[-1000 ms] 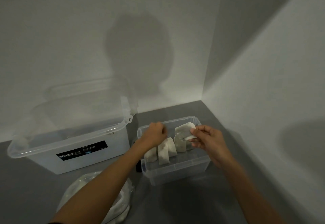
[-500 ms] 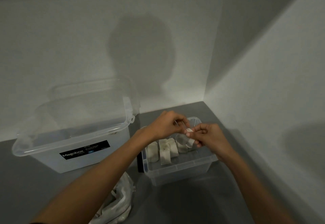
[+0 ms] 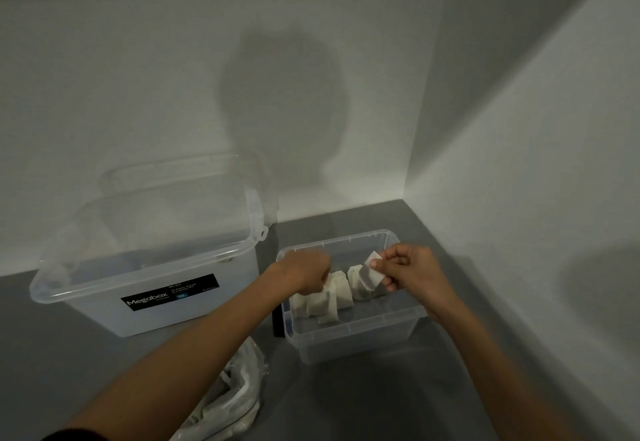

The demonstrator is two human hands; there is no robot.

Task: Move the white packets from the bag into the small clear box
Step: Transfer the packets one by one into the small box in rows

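Observation:
The small clear box stands on the grey surface near the corner, with several white packets standing in a row inside. My right hand is over the box's right side and pinches one white packet above the row. My left hand is blurred, fingers curled, low over the left packets; whether it holds one is unclear. The clear plastic bag with more white packets lies at the bottom, partly under my left forearm.
A large clear Megabox bin with its lid leaning behind it stands to the left of the small box. White walls close the space behind and on the right, meeting at a corner. Grey floor lies in front of the small box.
My hands were together over the box half a second ago. The left hand has since dropped left onto the packet row, and the right hand has lifted its packet slightly to the right.

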